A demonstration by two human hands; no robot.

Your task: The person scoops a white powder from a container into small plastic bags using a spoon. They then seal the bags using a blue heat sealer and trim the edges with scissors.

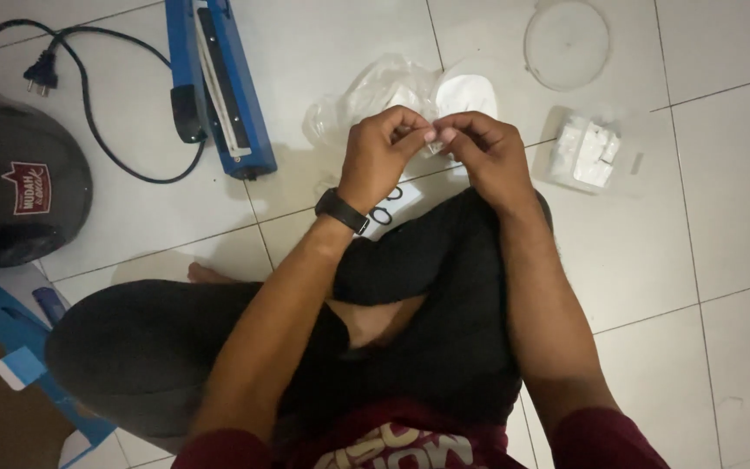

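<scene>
Above the crossed legs of a person seated on a white tiled floor (740, 174), both hands meet at the centre of the view. Left hand (381, 152), with a black wristband (342, 210) on its wrist, and right hand (488, 155) are curled inward, fingertips pressed together. Between them they pinch a small clear plastic piece (432, 139); it is mostly hidden by the fingers, so its exact kind cannot be told. All fingers are narrow and bent, none spread.

Just behind the hands, on the floor, lies a crumpled clear plastic bag (366, 100), with a flat white pouch (469, 94) touching its right side. Below the hands, partly covered by the knee, a white sheet with black loop shapes (392, 208) shows.

Further right, well apart from the hands, rests a clear bag of small white packets (585, 155). Beyond it, near the top edge, lies a round clear lid (567, 43).

Left of the hands stands a blue heat sealer (219, 82) with a long bar, set at a slant. Its black cord and plug (42, 74) trail across the floor to the left. A dark helmet (15, 182) sits at the left edge, and a blue and brown cardboard box (2, 382) fills the lower left corner.
</scene>
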